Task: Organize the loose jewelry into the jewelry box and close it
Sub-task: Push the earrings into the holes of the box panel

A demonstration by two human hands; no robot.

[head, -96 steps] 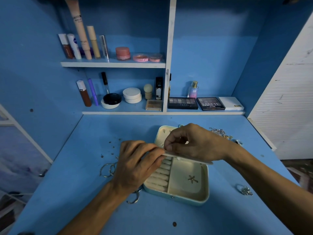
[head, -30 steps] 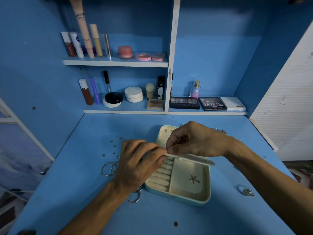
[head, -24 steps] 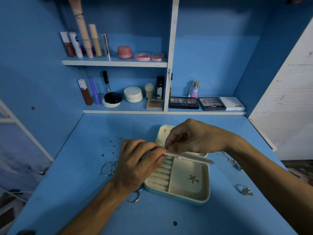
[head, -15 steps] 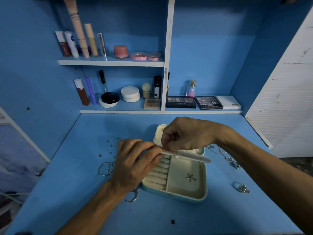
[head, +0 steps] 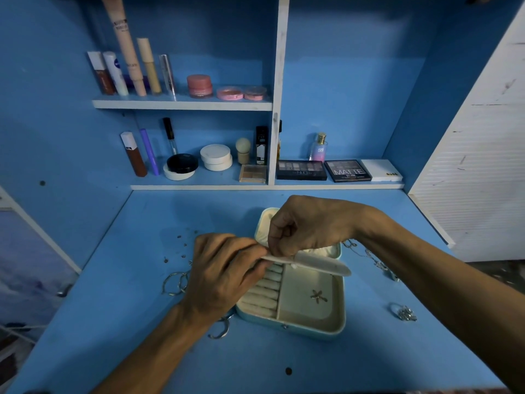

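Note:
An open pale-blue jewelry box point(head: 295, 329) with a cream lining lies on the blue desk, its lid point(head: 265, 223) folded back. A star-shaped piece point(head: 318, 296) lies in its right compartment, beside the ring rolls point(head: 264, 294). Both hands hold a flat cream panel point(head: 321, 264) over the box. My left hand point(head: 224, 275) grips its left end. My right hand point(head: 306, 226) pinches something tiny at that end; what it is I cannot tell.
Hoop earrings point(head: 174, 282) and small studs point(head: 181, 245) lie left of the box, another hoop point(head: 220, 329) at its front-left corner. A chain point(head: 369, 255) and a sparkly ring point(head: 403, 311) lie to the right. Shelves of cosmetics point(head: 216, 160) stand behind.
Both hands have kept hold of the cream panel over the box. My right wrist has risen slightly, so the chain on the right shows beneath my forearm. The view shifted a little.

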